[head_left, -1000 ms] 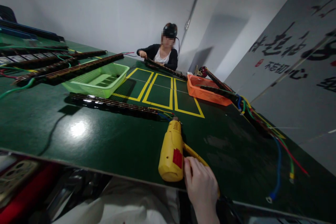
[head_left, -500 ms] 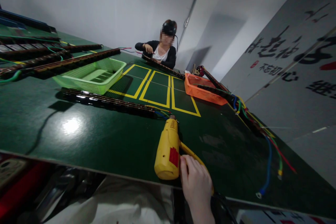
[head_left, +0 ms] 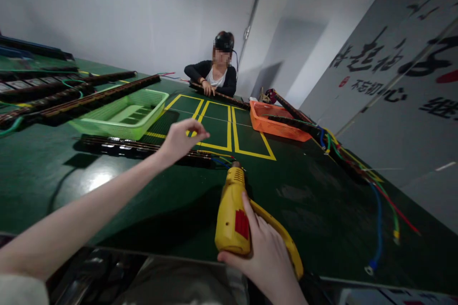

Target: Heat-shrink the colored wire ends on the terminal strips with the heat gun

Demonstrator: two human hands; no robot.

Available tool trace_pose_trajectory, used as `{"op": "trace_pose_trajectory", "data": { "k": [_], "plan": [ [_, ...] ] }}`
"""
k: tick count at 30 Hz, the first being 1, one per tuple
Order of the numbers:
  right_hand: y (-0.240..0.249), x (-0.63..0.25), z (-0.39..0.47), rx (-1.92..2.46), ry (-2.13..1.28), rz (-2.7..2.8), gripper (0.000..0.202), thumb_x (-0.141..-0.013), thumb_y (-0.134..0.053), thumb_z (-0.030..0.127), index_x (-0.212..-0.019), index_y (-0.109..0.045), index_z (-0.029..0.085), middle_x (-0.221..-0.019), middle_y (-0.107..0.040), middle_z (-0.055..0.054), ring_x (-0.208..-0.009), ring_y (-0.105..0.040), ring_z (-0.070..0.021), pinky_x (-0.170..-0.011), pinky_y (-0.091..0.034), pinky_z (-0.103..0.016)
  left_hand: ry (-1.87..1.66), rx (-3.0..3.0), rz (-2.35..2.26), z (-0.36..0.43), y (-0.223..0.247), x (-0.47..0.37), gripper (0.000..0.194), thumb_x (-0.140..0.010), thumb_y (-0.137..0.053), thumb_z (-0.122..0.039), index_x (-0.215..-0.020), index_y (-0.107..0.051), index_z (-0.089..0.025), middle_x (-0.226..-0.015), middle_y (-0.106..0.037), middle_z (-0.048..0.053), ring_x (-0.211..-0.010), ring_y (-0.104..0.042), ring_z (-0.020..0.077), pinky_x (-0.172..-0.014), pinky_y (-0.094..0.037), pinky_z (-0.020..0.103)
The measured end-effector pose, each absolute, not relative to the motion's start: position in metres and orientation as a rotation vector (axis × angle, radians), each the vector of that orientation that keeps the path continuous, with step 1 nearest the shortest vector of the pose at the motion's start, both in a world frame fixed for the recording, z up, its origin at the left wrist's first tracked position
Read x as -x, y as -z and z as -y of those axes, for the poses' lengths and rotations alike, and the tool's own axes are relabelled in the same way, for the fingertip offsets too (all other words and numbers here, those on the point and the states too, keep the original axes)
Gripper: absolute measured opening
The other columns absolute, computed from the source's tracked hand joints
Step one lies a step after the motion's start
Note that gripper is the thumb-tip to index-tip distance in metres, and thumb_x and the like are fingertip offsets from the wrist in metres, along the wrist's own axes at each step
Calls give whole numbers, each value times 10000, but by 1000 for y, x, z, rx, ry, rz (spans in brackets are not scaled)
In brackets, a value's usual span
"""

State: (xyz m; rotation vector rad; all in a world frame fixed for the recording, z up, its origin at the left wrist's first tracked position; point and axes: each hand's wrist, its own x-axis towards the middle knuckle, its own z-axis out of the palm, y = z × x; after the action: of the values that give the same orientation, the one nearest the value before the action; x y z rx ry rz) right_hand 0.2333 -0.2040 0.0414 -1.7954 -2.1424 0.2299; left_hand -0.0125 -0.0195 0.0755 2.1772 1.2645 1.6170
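Note:
The yellow heat gun (head_left: 229, 214), with a red patch on its side, lies on the green tabletop, its metal nozzle pointing away from me. My right hand (head_left: 266, 243) grips its body from the right and rear, thumb behind it and index finger along its side. Above a long dark bar (head_left: 118, 147) with copper-coloured strips hovers my left hand (head_left: 181, 140). Its fingers curl towards the thumb, tips together, with nothing visible between them. Thin coloured wires (head_left: 222, 158) run from the bar's right end to just in front of the nozzle.
A green basket (head_left: 121, 126) stands behind the bar, with several long dark bars (head_left: 96, 97) at left. An orange basket (head_left: 281, 128) and a wired harness (head_left: 343, 162) lie at right. Yellow tape (head_left: 232, 128) marks the table. Across it, a co-worker (head_left: 218, 71) handles another bar.
My left arm has come in from the left, its hand now over the bar. My right hand has moved from the handle area onto the heat gun's body. The co-worker's hands have come together.

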Motion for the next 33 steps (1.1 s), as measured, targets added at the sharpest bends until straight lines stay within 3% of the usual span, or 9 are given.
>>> {"op": "trace_pose_trajectory", "data": {
  "k": [3, 7, 11, 17, 21, 27, 33],
  "plan": [
    [-43, -232, 203, 1791, -272, 2117, 1210, -477, -800, 471, -1451, -108, 283, -1188, -578, -65, -1033, -567, -282, -866, -434, -401, -1295, -2381, -1329, 17, -41, 4, 200, -832, -582, -363, -764, -619, -178, -784, -639, 12, -746, -591, 151, -709, -475, 290],
    [-39, -235, 205, 1742, -244, 2181, 1256, -468, -791, 530, -1458, -71, 249, -1223, -553, -100, -1085, -544, -300, -898, -427, -415, -1052, -2710, -1240, 12, -7, -2, 247, -931, -396, -303, -955, -626, -218, -1000, -630, 38, -987, -551, 184, -861, -435, 329],
    [-33, -229, 210, 1724, -172, 2286, 1232, -537, -675, 696, -1462, -21, 211, -1178, -582, -119, -1034, -574, -302, -869, -458, -416, -1029, -2783, -1200, 7, -1, -3, 281, -936, -354, -258, -1072, -598, -227, -1122, -566, 65, -1059, -514, 194, -914, -423, 350],
    [-27, -199, 208, 1573, -30, 2399, 1227, -562, -518, 821, -1463, -38, 141, -1095, -632, -151, -949, -622, -311, -826, -487, -408, -967, -2767, -1248, 6, -3, -3, 273, -922, -370, -256, -1059, -606, -258, -1214, -509, 56, -1090, -508, 197, -901, -445, 356],
    [-30, -184, 203, 1568, -117, 2409, 1250, -532, -545, 822, -1461, -83, 126, -1091, -633, -148, -952, -617, -311, -838, -483, -416, -938, -2755, -1266, 5, -3, -3, 274, -916, -371, -241, -1058, -605, -258, -1193, -529, 50, -1064, -523, 193, -884, -452, 352],
    [-39, -175, 199, 1653, -335, 2312, 1239, -502, -670, 730, -1464, -82, 216, -1172, -586, -101, -1042, -562, -293, -924, -436, -409, -989, -2729, -1302, 3, -2, -4, 271, -931, -340, -244, -1018, -596, -255, -1166, -541, 38, -1048, -533, 177, -851, -447, 326],
    [-39, -171, 191, 1675, -375, 2291, 1225, -504, -667, 734, -1461, -107, 213, -1197, -570, -121, -1080, -535, -309, -953, -409, -432, -1038, -2675, -1369, -1, -1, -2, 189, -889, -412, -221, -974, -579, -239, -1119, -561, 28, -1012, -554, 169, -857, -440, 325]
  ]
}}
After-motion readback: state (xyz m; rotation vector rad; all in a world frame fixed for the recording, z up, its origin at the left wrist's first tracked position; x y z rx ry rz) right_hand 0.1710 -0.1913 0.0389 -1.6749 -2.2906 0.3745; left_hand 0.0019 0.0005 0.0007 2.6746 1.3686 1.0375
